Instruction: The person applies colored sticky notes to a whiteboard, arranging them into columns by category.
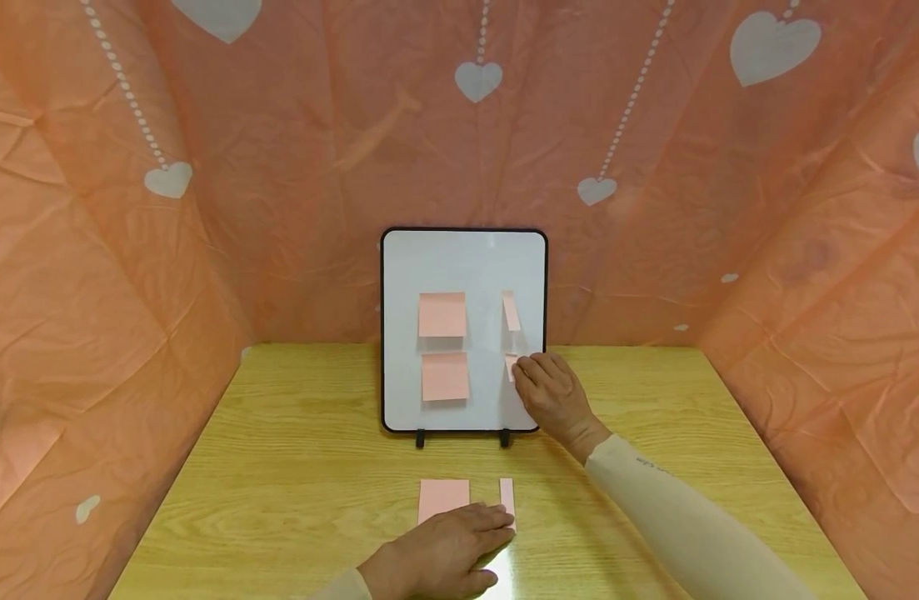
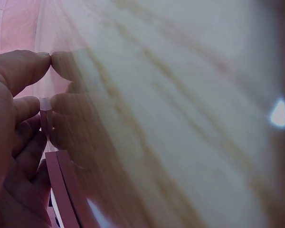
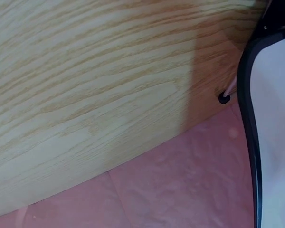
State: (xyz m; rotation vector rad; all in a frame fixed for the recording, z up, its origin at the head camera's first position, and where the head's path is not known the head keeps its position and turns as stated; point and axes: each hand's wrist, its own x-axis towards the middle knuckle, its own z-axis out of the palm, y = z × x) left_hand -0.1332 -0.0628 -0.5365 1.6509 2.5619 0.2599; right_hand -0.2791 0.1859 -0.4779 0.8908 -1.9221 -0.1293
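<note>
My right hand (image 1: 552,396), fingers curled, pinches a narrow pink sticky note (image 1: 511,367) at the lower right of a white board (image 1: 459,258). Above it another narrow sticky note (image 1: 511,311) clings to the board, its lower end lifted. Two square pink sticky notes, an upper one (image 1: 442,315) and a lower one (image 1: 445,377), are stuck on the board's left half. On the table, my left hand (image 1: 447,550) lies with fairly straight fingers across a square sticky note pad (image 1: 442,498), fingertips touching a narrow pad (image 1: 507,493). In the right wrist view the right hand is hidden.
The board stands upright on small black feet (image 1: 420,439) on a wood-grain table (image 1: 302,467). Behind and at both sides hangs a pink-orange cloth (image 1: 317,167) with white hearts. In the right wrist view, the board's black frame (image 3: 249,109) runs along the right.
</note>
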